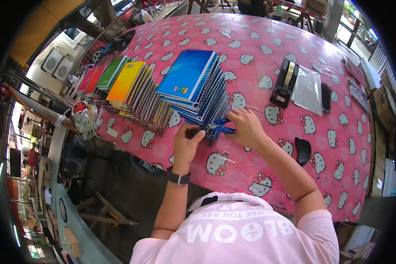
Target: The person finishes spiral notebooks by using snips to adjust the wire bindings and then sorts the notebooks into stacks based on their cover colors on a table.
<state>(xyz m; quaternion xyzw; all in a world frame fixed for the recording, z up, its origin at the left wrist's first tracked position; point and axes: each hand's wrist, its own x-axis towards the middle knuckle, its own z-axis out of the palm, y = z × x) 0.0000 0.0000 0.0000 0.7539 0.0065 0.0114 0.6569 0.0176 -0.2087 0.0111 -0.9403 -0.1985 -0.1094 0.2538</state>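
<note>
A tall, slightly skewed stack of blue spiral notebooks stands in front of me on the table. My right hand is closed around the blue handles of small pliers, whose metal jaws are at the near edge of the stack. Close to those jaws, my left hand is closed, thumb toward the pliers. Something dark and brownish shows between its fingers, too small to make out. To the left of the blue stack sit yellow spiral notebooks, then green ones and red ones.
A pink patterned cover lies over the table. On the right are a black tape dispenser, clear plastic sleeves, a bundle of black wire coils and a black curved object. A plastic bag hangs at the left edge.
</note>
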